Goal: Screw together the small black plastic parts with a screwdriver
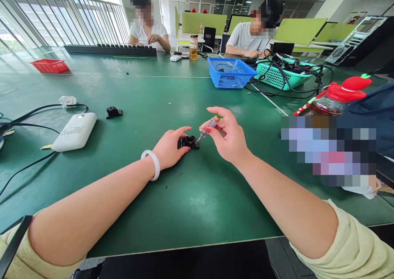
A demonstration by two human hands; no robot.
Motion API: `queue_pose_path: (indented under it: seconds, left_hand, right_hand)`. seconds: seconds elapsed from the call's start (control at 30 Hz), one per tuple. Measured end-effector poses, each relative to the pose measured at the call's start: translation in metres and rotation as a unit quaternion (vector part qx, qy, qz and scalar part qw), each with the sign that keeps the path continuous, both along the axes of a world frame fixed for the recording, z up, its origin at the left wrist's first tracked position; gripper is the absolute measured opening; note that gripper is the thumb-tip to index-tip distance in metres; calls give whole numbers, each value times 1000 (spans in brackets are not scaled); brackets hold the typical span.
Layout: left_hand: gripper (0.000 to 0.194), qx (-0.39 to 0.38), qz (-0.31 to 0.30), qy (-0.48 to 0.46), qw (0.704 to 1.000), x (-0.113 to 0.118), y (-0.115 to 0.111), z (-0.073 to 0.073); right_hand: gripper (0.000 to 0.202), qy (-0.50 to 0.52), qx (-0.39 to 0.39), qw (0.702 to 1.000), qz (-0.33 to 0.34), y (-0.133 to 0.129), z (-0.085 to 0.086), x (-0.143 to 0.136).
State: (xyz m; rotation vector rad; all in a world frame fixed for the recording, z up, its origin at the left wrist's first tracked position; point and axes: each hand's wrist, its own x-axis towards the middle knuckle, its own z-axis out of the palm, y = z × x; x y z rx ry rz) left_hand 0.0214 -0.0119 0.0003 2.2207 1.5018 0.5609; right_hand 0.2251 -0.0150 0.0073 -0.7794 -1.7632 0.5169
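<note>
A small black part [190, 141] lies on the green table, held between the thumb and fingers of my left hand [170, 147], which wears a white bangle at the wrist. My right hand [227, 135] pinches a small screwdriver with a clear handle [213, 123]. The tool slants down to the left, and its tip meets the right side of the black part. Whether the tip sits in a screw is too small to tell.
Another black part [113, 112] and a white power bank [74, 132] with cables lie left. Farther back are a red tray [49, 65], a blue basket [231, 72] and a green basket [285, 74] with cables. Two people sit across the table. A red-lidded bottle [332, 98] is right.
</note>
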Motion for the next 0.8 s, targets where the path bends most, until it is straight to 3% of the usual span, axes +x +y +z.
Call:
queue_pose_path:
  seconds: [0.17,0.4,0.7,0.8]
  left_hand:
    - [61,7,-10,5,1000,0,0,0]
    - [60,19,-24,-13,999,1,1,-2]
    - [61,-1,-25,-29,999,1,-1,1]
    - [61,0,-22,-31,999,2,-1,1]
  right_hand:
    - [24,45,46,998,-12,-9,6,-5]
    - [18,-19,66,998,13,-11,-2,-17]
    - [18,7,95,992,-88,-12,4,-9]
    - [17,-22,94,991,-88,-10,3,-9]
